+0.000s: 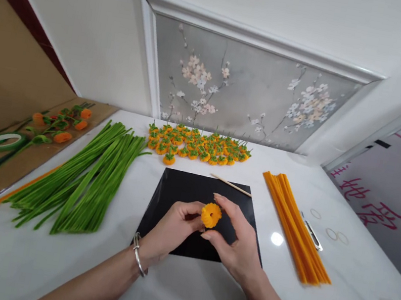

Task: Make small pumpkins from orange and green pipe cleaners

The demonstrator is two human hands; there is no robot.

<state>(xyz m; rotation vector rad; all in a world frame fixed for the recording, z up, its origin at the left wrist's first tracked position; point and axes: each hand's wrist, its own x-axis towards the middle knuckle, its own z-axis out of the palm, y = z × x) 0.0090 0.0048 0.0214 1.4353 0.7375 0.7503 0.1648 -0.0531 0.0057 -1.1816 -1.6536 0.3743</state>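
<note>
A small orange pipe-cleaner pumpkin [211,216], ribbed and with a dark hole in its middle, is pinched at its left side by my left hand [180,225]. Around its right side curves my right hand [240,238], thumb and fingers apart, close to the pumpkin. Both hands are over a black mat [179,187]. A thin wooden stick [231,184] lies across the mat's far edge. Behind it, many orange pumpkins with green tops [201,147] are grouped on the white table.
Green pipe cleaners [90,188] lie in a bundle at left, orange pipe cleaners [293,227] at right beside a nail clipper [312,233] and rubber bands [331,234]. On brown board at far left are green tape [5,141] and an orange-headed stem [62,137]. A wall stands behind the table.
</note>
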